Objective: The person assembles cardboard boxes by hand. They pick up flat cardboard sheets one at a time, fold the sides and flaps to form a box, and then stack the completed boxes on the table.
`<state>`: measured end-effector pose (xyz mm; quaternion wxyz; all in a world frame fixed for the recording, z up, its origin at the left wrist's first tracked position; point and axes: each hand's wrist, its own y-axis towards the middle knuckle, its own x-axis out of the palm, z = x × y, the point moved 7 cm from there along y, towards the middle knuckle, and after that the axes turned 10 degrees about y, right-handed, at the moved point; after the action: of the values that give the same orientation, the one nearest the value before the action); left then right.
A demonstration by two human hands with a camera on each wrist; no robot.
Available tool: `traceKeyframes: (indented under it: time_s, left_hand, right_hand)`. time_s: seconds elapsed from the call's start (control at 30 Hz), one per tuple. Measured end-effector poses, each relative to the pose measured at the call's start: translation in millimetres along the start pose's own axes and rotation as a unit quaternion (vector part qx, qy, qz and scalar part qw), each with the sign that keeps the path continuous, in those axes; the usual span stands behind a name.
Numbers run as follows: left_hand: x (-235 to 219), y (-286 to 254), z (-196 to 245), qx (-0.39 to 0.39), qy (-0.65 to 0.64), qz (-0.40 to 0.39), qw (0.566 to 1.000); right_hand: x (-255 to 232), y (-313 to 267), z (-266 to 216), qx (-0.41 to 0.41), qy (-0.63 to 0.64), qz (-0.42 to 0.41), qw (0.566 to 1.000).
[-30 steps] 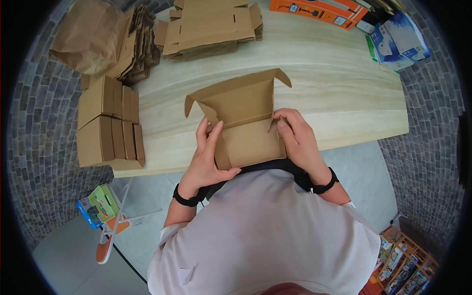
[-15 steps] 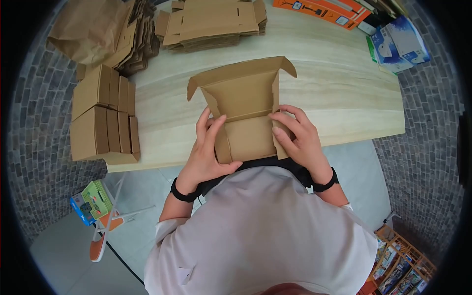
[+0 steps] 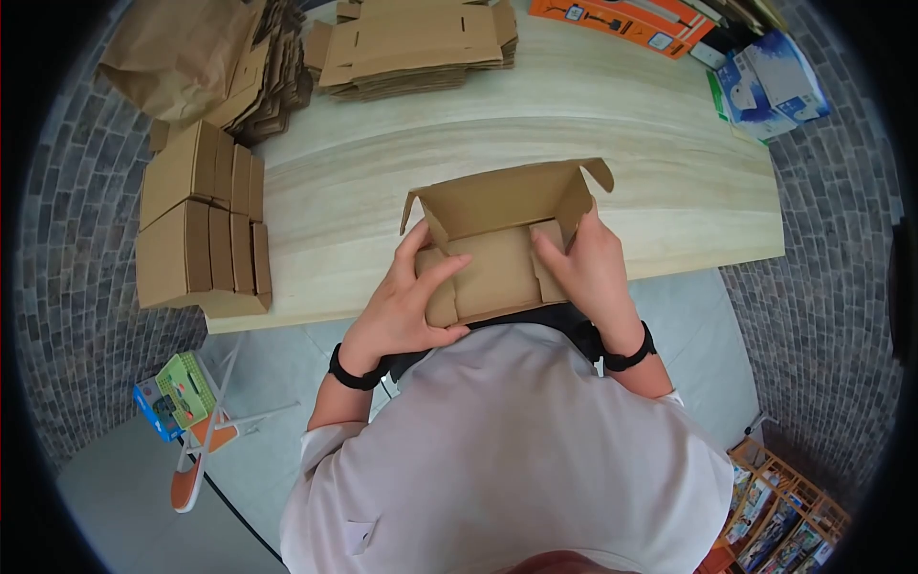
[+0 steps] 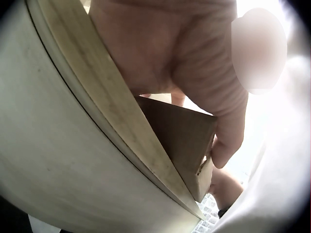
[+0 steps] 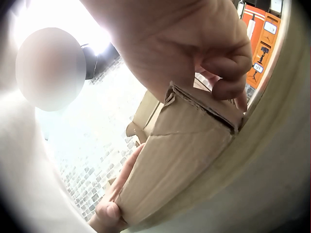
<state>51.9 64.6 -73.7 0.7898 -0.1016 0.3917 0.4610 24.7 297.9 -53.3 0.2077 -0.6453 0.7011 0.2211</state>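
Note:
An open brown cardboard box (image 3: 494,271) rests at the table's near edge against the person's front, its lid raised at the far side with a flap at each end. The left hand (image 3: 397,301) grips the box's left wall, thumb low at the near corner and fingers over the top. At the right side, the right hand (image 3: 598,277) has its thumb inside on a folded side flap and its other fingers behind the wall. In the right wrist view the right hand (image 5: 194,53) bends over the box's edge (image 5: 180,145); the left hand (image 5: 109,208) holds the far end.
Folded boxes (image 3: 196,220) stand stacked at the table's left. Flat cardboard blanks (image 3: 411,48) lie at the back, beside more upright cardboard and a brown paper bag (image 3: 177,62). An orange box (image 3: 626,24) and a blue-white package (image 3: 770,86) are at the back right.
The box has shifted right and its raised lid sits lower in view. The right thumb has moved inside the box, and the right fingers have gone behind its wall.

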Motion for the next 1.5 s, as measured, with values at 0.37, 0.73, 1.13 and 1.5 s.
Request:
traceKeyframes:
  time_s: [0.37,0.73,1.13,1.5]
  left_hand:
    - [0.5,4.0,4.0,-0.012,-0.025,0.033,0.999]
    - [18.3,-4.3,-13.4,0.023,-0.106,0.241,0.964]
    - [-6.8,9.7,12.1,-0.039,0.032,0.286,0.957]
    - [1.4,-3.1,2.2,0.018,0.078,0.269,0.96]
  right_hand:
    - [7.5,2.1,3.1,-0.011,0.041,-0.088,0.995]
    - [18.7,-12.3,20.5,-0.016,0.168,-0.057,0.984]
    - [7.4,-12.9,-6.0,-0.186,0.172,-0.083,0.964]
    - [8.3,-14.4,9.4,-0.165,0.213,-0.101,0.958]
